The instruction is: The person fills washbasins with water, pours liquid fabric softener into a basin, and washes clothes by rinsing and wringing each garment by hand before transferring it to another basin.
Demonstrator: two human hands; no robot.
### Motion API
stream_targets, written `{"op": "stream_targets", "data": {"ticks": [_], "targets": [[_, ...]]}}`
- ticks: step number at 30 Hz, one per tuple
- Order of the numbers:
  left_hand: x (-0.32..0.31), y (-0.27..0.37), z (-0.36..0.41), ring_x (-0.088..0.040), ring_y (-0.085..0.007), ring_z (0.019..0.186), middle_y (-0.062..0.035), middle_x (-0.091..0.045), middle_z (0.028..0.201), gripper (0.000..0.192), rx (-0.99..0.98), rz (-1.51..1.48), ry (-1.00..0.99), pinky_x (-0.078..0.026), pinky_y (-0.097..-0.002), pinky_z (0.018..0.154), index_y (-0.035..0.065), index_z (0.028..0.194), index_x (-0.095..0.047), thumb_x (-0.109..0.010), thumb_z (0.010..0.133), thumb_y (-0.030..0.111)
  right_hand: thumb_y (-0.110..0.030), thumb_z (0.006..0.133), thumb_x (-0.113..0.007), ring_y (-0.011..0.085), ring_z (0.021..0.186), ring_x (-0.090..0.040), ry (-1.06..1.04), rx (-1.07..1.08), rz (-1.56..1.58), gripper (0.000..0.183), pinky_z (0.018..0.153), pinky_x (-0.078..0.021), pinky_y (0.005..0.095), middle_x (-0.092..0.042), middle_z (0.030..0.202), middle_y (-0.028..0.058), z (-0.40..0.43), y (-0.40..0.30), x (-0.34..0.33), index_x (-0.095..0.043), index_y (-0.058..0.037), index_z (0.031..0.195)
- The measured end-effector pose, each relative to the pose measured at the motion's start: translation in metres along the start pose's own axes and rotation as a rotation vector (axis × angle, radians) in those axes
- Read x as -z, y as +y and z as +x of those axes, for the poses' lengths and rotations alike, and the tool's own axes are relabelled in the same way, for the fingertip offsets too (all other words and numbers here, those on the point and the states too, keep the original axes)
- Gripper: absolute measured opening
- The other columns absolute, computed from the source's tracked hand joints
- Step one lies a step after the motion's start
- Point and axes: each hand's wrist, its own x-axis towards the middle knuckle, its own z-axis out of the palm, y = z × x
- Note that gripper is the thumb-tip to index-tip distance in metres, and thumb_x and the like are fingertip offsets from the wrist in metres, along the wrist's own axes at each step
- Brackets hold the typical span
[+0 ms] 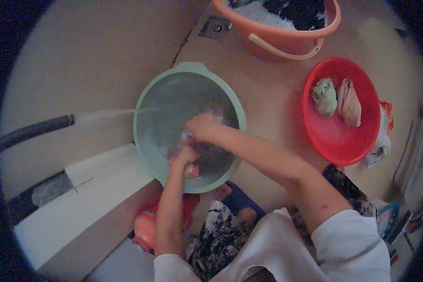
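Note:
Both of my hands are inside a pale green plastic basin (138, 139) of water on the tiled floor. My right hand (202, 127) is closed in a fist on a wet cloth (192, 171), greyish and pink where it shows. My left hand (187, 155) grips the same bunched fabric lower down, near the basin's near wall. Part of the cloth is blurred and hidden by my hands and the water. From the left, a dark hose (38, 130) sends a stream of water (105, 112) over the rim into the basin.
A red basin (342, 148) on the right holds two twisted cloths (349, 102), with more fabric behind it. An orange bucket (278, 42) of sudsy dark laundry stands beyond, beside a floor drain (215, 28). A white ledge (91, 190) and a red object (146, 229) are at lower left.

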Motion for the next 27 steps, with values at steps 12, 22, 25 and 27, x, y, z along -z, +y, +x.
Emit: {"op": "stream_targets", "data": {"ticks": [12,22,25,27], "targets": [[0.012,0.040,-0.075,-0.056,-0.0207,0.092,-0.0075,-0.056,0.109,0.034,0.009,-1.412,0.981,-0.045,-0.0345,0.080,0.0150,0.119,-0.050,-0.042,0.088,0.024,-0.010,0.072,-0.053,0.0331,0.095,-0.056,0.668,0.487,0.617,0.029,0.081,-0.0439,0.0414,-0.058,0.099,0.0152,-0.117,-0.011,0.117,-0.053,-0.0086,0.101],[0.064,0.120,-0.183,-0.043,-0.0262,0.117,-0.0114,-0.045,0.126,0.043,-0.448,-1.552,0.945,-0.036,-0.0404,0.099,0.0055,0.127,-0.038,-0.035,0.093,0.033,-0.033,0.050,-0.081,0.0436,0.128,-0.019,0.197,0.209,0.478,0.120,0.104,-0.0214,0.0453,-0.014,0.140,0.0273,-0.109,0.042,0.049,-0.005,-0.0114,0.140],[0.072,0.150,-0.194,-0.042,-0.0269,0.118,-0.0118,-0.043,0.128,0.046,-0.380,-1.567,1.026,-0.035,-0.0413,0.100,0.0059,0.127,-0.038,-0.036,0.093,0.036,-0.034,0.050,-0.081,0.0432,0.129,-0.018,0.348,0.273,0.546,0.122,0.104,-0.0212,0.0451,-0.008,0.140,0.0307,-0.088,0.030,0.027,-0.002,-0.0121,0.141],[0.072,0.157,-0.193,-0.044,-0.0264,0.116,-0.0120,-0.044,0.126,0.046,-0.718,-1.600,0.767,-0.035,-0.0405,0.099,0.0051,0.126,-0.038,-0.038,0.092,0.036,-0.035,0.053,-0.079,0.0439,0.130,-0.015,0.338,0.239,0.555,0.113,0.105,-0.0194,0.0454,-0.006,0.141,0.0291,-0.076,0.019,0.016,-0.010,-0.0106,0.140]]}}
